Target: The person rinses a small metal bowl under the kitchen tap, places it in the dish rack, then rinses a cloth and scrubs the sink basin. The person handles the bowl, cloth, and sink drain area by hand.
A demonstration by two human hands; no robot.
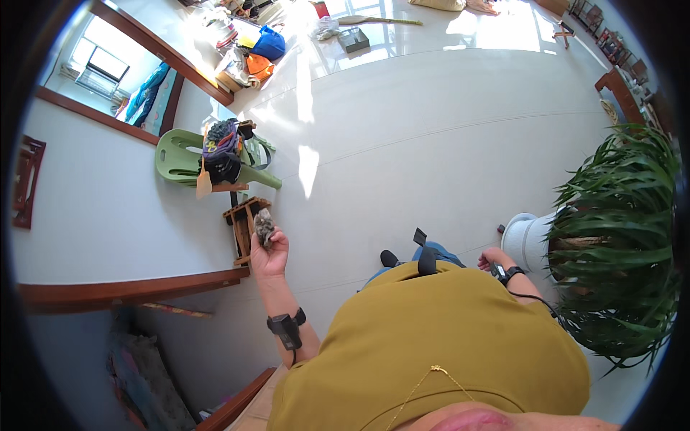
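Note:
My left hand (271,253) is raised on the left with its palm up, gripping a crumpled grey cloth or rag (263,229). Behind it, close to the wall, stands a small brown wooden rack or stool (243,229). On the right my right hand (489,258) hangs low beside my body. Its fingers look curled, but their inner side is hidden, and no held thing shows. It is close to a white plant pot (525,242) with a long-leaved green plant (620,215).
A green plastic chair (180,156) bears a pile of clothes (222,151) and a pale orange fly swatter (204,183). Bags and a blue container (268,43) sit by the doorway. A grey box (353,40) lies on the sunlit tiled floor (409,151). A wooden door frame (135,288) borders the left.

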